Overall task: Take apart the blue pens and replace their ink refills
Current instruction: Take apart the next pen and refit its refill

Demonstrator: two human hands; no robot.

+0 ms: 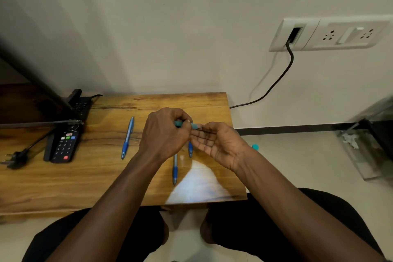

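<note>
Pen held above counter: left hand curled round barrel, right hand palm-up at its end, pinch unclear; judged unscrewing, next needs opposed twist, then pulling apart.
</note>
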